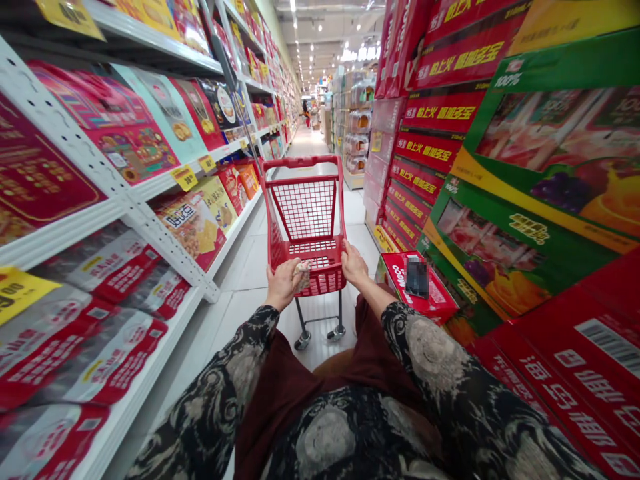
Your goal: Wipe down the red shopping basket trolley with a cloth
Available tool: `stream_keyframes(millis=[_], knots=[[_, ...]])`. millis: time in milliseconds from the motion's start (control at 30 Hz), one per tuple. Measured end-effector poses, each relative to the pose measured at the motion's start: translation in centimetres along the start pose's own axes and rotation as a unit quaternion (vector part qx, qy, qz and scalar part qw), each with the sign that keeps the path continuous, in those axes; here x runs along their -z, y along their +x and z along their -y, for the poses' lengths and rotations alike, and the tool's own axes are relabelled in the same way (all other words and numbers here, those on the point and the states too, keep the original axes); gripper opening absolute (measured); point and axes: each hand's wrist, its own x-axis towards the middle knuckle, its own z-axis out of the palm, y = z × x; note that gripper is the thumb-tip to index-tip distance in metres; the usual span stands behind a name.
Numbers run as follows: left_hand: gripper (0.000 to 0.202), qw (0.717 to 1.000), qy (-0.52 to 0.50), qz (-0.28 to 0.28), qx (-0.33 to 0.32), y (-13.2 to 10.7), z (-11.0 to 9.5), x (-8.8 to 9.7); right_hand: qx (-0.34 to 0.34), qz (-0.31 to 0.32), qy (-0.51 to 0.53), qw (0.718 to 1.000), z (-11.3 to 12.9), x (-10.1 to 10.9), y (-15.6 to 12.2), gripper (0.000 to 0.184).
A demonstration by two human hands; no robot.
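Note:
A small red shopping cart stands in the aisle right in front of me, its mesh basket showing nothing inside. My left hand is closed on the near rim of the cart and also pinches a small crumpled paper against it. My right hand grips the same rim at its right end. Both arms wear dark sleeves with a swirling pale pattern.
White shelves packed with red and colourful gift boxes line the left side. Stacked red and green drink cartons wall the right, one red box jutting out near the cart. A distant person stands far down the tiled aisle.

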Motion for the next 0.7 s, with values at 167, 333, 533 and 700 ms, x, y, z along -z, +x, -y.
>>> stream_keyframes(millis=[167, 333, 533, 700], knots=[[0.046, 0.999, -0.029, 0.008, 0.028, 0.3, -1.7, -0.7, 0.18, -0.031, -0.026, 0.983, 3.8, 0.3, -1.6, 0.041], [0.081, 0.995, -0.094, 0.032, 0.013, 0.5, -1.1, -0.3, 0.287, 0.11, -0.037, 0.951, 7.2, -1.7, -3.6, 0.038], [0.101, 0.986, -0.136, 0.078, -0.052, 0.5, 1.7, 0.8, 0.255, 0.1, -0.108, 0.956, 7.4, -2.7, -3.6, 0.035], [0.069, 0.988, -0.129, 0.05, -0.076, 0.3, 2.8, 0.9, 0.261, 0.05, -0.1, 0.959, 5.8, -2.3, -3.0, 0.022]])
